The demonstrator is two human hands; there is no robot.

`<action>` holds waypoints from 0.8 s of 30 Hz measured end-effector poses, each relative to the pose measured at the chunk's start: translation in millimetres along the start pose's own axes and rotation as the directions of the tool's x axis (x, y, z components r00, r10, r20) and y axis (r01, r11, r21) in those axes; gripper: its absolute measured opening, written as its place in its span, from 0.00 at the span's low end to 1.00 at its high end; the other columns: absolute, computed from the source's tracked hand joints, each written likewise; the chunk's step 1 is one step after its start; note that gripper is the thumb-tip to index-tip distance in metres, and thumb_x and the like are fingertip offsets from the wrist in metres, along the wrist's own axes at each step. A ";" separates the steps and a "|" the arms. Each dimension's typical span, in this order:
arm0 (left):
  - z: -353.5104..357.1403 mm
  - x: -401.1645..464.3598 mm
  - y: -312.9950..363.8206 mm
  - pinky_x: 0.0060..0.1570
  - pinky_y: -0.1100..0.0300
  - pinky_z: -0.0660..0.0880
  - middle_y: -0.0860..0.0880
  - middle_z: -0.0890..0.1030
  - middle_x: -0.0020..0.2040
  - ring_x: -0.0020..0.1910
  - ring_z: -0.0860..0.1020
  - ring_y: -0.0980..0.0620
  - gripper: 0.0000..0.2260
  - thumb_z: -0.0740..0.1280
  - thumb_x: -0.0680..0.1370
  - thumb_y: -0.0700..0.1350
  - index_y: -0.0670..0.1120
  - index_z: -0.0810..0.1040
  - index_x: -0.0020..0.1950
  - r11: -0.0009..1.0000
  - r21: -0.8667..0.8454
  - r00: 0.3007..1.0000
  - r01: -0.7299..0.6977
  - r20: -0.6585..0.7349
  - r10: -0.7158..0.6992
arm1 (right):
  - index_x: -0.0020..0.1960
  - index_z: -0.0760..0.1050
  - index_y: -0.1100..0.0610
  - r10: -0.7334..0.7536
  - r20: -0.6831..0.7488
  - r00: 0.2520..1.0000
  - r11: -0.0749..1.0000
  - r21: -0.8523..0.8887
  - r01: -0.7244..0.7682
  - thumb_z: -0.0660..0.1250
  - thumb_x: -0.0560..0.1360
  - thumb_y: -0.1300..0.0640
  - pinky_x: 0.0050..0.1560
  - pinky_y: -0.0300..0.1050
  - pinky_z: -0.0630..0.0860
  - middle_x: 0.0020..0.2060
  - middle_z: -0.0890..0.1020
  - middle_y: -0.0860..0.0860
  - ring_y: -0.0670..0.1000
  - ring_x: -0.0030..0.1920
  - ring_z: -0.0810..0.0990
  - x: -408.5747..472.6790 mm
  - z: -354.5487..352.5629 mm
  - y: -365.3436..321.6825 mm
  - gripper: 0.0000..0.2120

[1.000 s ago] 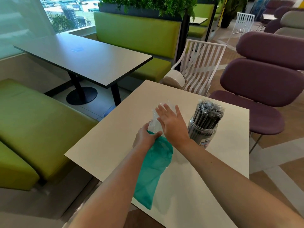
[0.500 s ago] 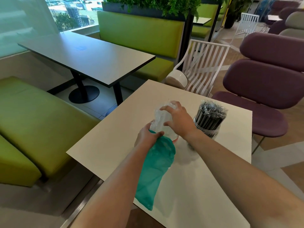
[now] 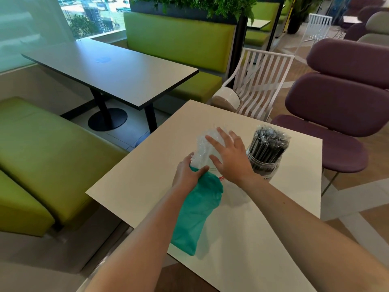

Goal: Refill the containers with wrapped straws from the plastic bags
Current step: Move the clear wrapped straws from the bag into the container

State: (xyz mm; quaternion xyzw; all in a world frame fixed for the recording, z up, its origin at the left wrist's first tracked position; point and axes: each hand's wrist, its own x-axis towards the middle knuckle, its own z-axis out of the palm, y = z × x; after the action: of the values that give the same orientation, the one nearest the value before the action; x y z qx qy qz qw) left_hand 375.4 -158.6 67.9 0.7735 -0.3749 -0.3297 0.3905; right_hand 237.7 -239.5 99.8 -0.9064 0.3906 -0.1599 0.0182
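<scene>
Desk (image 3: 130, 178): I see a pale square top carrying everything.
Teal bag (image 3: 197, 209): lies flat near the front edge, its mouth at my left hand.
Full jar (image 3: 265, 153): upright at right, packed with dark wrapped straws.
Clear straws (image 3: 203, 148): crinkly bundle standing in a clear container, mostly hidden.
Right hand (image 3: 229, 157): fingers spread, pressing the bundle.
Left hand (image 3: 188, 172): pinching the bag mouth and bundle base.
</scene>
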 end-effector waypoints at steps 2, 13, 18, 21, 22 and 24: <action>-3.0 -2.8 -4.1 0.66 0.52 0.69 0.47 0.68 0.72 0.68 0.70 0.47 0.32 0.70 0.76 0.58 0.47 0.64 0.74 0.999 -0.040 0.999 0.028 -0.014 -0.029 | 0.72 0.67 0.44 0.061 -0.166 0.984 0.998 0.044 -0.054 0.62 0.78 0.47 0.74 0.60 0.54 0.76 0.60 0.53 0.58 0.75 0.56 -6.9 -3.7 -10.0 0.22; -28.8 -19.5 -14.8 0.44 0.55 0.72 0.42 0.74 0.52 0.46 0.74 0.48 0.17 0.60 0.81 0.58 0.44 0.67 0.55 0.988 -0.145 0.996 0.057 0.070 -0.047 | 0.54 0.78 0.58 0.236 0.031 0.971 0.763 0.613 -0.205 0.62 0.80 0.58 0.49 0.38 0.71 0.46 0.81 0.51 0.48 0.47 0.76 -33.9 14.9 -67.4 0.08; -28.4 -20.3 -26.5 0.59 0.44 0.75 0.39 0.74 0.58 0.56 0.76 0.42 0.20 0.65 0.77 0.60 0.45 0.70 0.58 0.980 -0.196 0.997 0.042 0.070 -0.028 | 0.55 0.79 0.58 0.256 0.330 0.909 0.658 0.629 -0.414 0.66 0.77 0.58 0.32 0.29 0.67 0.34 0.78 0.48 0.43 0.33 0.75 -32.5 13.6 -72.2 0.08; -17.4 -0.5 -55.5 0.55 0.45 0.79 0.39 0.77 0.57 0.53 0.79 0.44 0.33 0.66 0.66 0.73 0.48 0.76 0.56 0.973 -0.220 0.996 0.069 0.068 -0.055 | 0.59 0.79 0.59 0.200 0.390 0.899 0.621 0.659 -0.424 0.68 0.75 0.60 0.33 0.27 0.67 0.35 0.78 0.47 0.44 0.36 0.76 -32.6 12.6 -74.9 0.12; -15.7 5.1 -62.4 0.55 0.45 0.79 0.40 0.78 0.56 0.53 0.79 0.44 0.35 0.66 0.63 0.76 0.50 0.78 0.55 0.972 -0.223 0.995 0.080 0.080 -0.064 | 0.60 0.78 0.60 0.178 0.396 0.901 0.627 0.660 -0.415 0.69 0.75 0.61 0.37 0.29 0.68 0.38 0.78 0.48 0.46 0.39 0.77 -32.3 12.3 -75.1 0.14; -27.6 -11.2 -47.9 0.57 0.46 0.78 0.42 0.79 0.57 0.55 0.80 0.45 0.34 0.68 0.63 0.75 0.51 0.79 0.57 0.970 -0.221 0.990 0.104 0.120 -0.079 | 0.59 0.78 0.59 0.150 0.406 0.901 0.629 0.664 -0.404 0.70 0.74 0.60 0.40 0.32 0.68 0.41 0.78 0.47 0.47 0.44 0.76 -33.1 13.4 -77.2 0.14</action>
State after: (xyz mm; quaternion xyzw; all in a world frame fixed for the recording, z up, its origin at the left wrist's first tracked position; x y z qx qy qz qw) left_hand 407.4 -119.6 42.6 0.7210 -0.3197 -0.4300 0.4394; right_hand 274.7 -163.5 90.1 -0.7625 0.4211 -0.1527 0.4670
